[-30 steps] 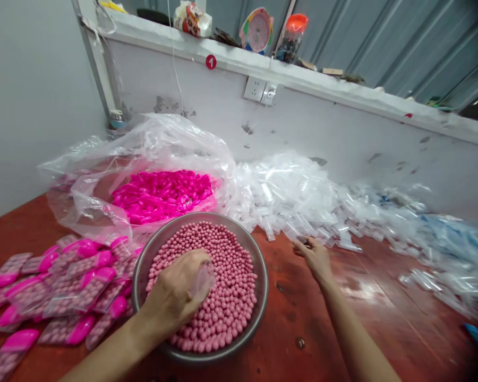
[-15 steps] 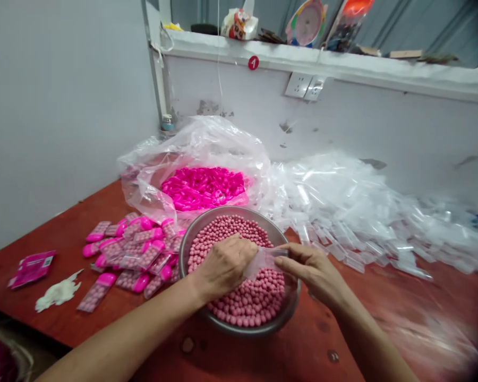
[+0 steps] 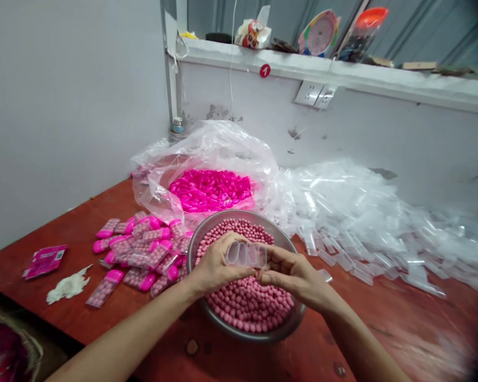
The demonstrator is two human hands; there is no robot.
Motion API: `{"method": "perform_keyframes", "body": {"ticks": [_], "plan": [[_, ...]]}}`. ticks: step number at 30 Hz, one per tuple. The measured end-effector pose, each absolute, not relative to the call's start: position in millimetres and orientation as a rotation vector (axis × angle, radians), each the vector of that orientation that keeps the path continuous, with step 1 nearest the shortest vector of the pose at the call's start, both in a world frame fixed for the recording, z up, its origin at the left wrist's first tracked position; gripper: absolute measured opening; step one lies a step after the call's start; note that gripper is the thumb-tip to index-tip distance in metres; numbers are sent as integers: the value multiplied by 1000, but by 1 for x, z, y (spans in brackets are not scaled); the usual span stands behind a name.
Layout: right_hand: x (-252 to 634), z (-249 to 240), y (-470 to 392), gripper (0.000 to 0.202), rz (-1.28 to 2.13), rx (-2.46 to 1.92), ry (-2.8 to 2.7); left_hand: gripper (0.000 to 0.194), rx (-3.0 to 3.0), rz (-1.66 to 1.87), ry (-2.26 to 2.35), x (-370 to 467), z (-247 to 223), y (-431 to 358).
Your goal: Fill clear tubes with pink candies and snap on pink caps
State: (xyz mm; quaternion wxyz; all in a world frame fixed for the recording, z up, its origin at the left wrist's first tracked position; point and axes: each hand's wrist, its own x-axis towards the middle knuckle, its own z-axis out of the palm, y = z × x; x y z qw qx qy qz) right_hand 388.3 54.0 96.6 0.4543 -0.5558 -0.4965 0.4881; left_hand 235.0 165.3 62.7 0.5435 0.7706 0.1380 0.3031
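Several clear plastic containers [image 3: 246, 254] are lined up in a row between my hands, with their open ends facing me. My left hand [image 3: 215, 265] is closed around the row from the left. From the right, the curled fingers and thumb of my right hand [image 3: 297, 276] grip its other end. Both hands are above a metal bowl [image 3: 302, 318] filled with pink beads [image 3: 249, 305]. Behind my right wrist a single clear container [image 3: 325, 275] partly shows.
Filled bead containers with pink caps [image 3: 143, 249] are heaped left of the bowl. Loose pink caps [image 3: 211, 190] fill a clear plastic bag [image 3: 223, 138] behind it. Empty clear containers [image 3: 354, 239] cover the right rear. A pink packet [image 3: 45, 261] and a white scrap [image 3: 69, 285] lie left.
The containers have turned so their openings face me and show as a row. My left hand has opened out around them, and my right hand has come in closer. The view has shifted slightly.
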Motion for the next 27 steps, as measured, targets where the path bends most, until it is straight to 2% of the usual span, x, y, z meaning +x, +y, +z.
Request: {"method": "perform_keyframes", "body": {"ticks": [4,7,9,11,15,22,24,27], "plan": [[396,95,58,39,892,-1454,-1460,41,1519,490,218,232,62,164],[402,96,64,64,729,-1435,-1683,43,1408,329,127,231,66,164],[403,97,68,85,824,-1364,-1826,48,1352,235,68,232,68,165],[402,98,70,92,955,-1292,-1898,51,1268,158,11,235,68,166],[394,99,70,80,978,-1274,-1880,49,1054,124,-54,244,61,166],[378,98,71,67,620,-1455,-1994,58,864,273,-40,246,61,164],[384,97,75,61,581,-1486,-1932,63,865,341,38,243,61,168],[404,91,89,59,361,-1692,-2005,58,980,483,311,238,58,178]]}}
